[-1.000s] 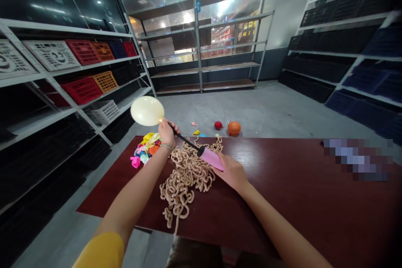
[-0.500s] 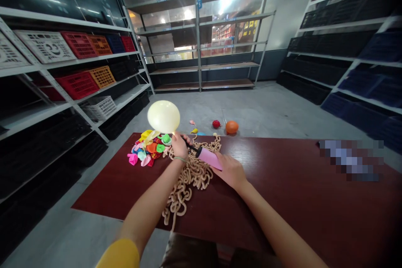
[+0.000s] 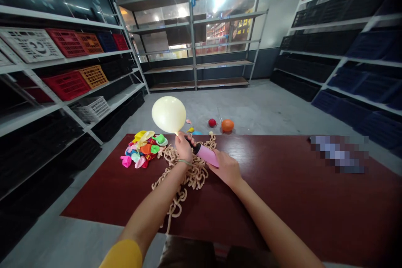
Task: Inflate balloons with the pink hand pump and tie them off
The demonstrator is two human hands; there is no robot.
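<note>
A pale yellow inflated balloon (image 3: 168,114) stands up from my left hand (image 3: 184,148), whose closed fingers pinch its neck at the black nozzle end of a hand balloon pump. My right hand (image 3: 226,169) is wrapped around the lower end of the pump's pink barrel (image 3: 207,155), which slants between both hands. Beneath them lies a tangled heap of long beige twisted balloons or cord (image 3: 197,176); its exact kind I cannot tell. Left of my left hand is a pile of deflated balloons (image 3: 146,148) in many colours. The nozzle tip is hidden by my fingers.
The dark red table (image 3: 276,201) carries a blurred, pixelated object (image 3: 339,154) at its right. On the floor beyond lie an orange balloon (image 3: 228,125) and a red one (image 3: 212,122). Shelves with crates (image 3: 67,86) line the left; more racks (image 3: 194,67) stand behind and at right.
My hands have come closer together along the pump, and its black part shows less. The balloon looks slightly bigger. The view has shifted a little to the right.
</note>
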